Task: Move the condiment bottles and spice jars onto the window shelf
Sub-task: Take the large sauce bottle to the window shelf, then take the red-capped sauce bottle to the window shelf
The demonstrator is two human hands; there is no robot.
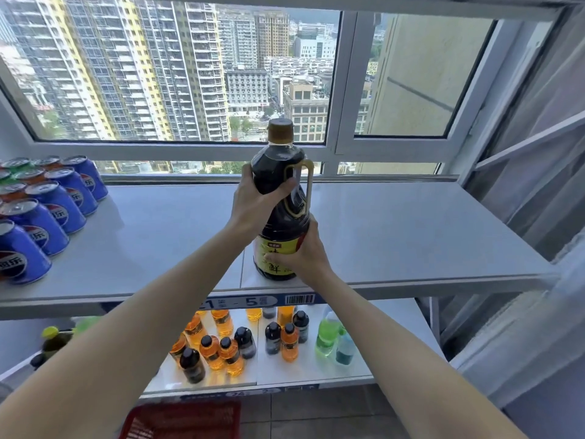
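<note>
A large dark soy sauce bottle (278,172) with a tan cap, a tan loop handle and a yellow label stands upright near the front edge of the white window shelf (411,229). My left hand (253,198) grips its upper body beside the handle. My right hand (305,251) grips the lower body at the label. The bottle's base touches the shelf.
Blue and orange-green soda cans (53,210) fill the shelf's left end. A lower shelf (316,372) holds several small orange, dark and green drink bottles (221,346). A red basket (183,419) sits on the floor below. A window frame (342,90) stands behind the shelf.
</note>
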